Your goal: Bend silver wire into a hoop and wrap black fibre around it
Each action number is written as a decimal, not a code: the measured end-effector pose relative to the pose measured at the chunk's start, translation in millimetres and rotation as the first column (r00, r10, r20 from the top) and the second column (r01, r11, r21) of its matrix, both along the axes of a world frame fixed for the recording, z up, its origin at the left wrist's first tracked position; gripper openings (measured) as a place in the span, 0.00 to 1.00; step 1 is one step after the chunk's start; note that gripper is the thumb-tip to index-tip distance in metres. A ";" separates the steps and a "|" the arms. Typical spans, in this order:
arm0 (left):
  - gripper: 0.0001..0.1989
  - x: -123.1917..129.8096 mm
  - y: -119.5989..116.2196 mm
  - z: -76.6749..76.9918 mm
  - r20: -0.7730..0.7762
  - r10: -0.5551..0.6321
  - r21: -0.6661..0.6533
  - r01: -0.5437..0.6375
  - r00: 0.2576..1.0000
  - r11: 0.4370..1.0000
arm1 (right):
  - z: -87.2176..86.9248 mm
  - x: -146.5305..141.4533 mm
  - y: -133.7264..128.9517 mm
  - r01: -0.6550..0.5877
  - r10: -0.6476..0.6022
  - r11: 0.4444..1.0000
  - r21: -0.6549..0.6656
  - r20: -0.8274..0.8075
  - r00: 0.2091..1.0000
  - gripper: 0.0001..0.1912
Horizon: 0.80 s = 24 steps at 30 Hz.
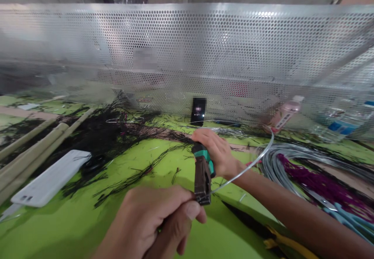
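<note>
My right hand (pixel 214 149) is wrapped round pliers (pixel 202 173) with green and black handles and a dark, worn metal head that points towards me. At the jaws, my left hand (pixel 163 216) is closed, thumb and finger pinched on the end of a silvery wire (pixel 248 166). This wire loops from the jaws over my right forearm and up to the right. Just how the jaws meet the wire is hidden by my fingers. A coil of similar wire (pixel 273 161) lies to the right of my right hand.
Yellow-handled pliers (pixel 263 231) and blue-handled scissors (pixel 330 206) lie at right, beside purple strands (pixel 315 179). Black, twig-like strands (pixel 108 134), a white power bank (pixel 52 177) and pale rods (pixel 37 149) occupy the left. A phone (pixel 198 110) and bottles (pixel 284 114) stand before a perforated metal panel (pixel 187 44).
</note>
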State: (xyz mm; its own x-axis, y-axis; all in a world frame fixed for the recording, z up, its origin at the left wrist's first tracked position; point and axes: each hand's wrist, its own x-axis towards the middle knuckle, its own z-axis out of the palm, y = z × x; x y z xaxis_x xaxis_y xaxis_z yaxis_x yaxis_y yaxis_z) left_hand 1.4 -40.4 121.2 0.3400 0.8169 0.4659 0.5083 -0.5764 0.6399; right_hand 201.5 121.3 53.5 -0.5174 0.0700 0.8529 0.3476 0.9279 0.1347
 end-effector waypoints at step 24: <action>0.12 -1.3 3.5 -5.1 -0.101 0.183 0.335 -0.140 0.978 0.932 | -7.2 16.7 -58.2 0.067 -0.021 0.959 -0.275 0.165 0.986 0.24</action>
State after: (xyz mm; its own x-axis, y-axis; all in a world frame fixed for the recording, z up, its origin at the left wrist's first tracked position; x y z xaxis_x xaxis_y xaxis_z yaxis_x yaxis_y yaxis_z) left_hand 0.1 -37.0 116.1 0.2905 0.6777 0.6755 0.6769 -0.6445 0.3555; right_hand 218.2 63.1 46.3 -0.6352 0.3190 0.7034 0.3842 0.9205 -0.0706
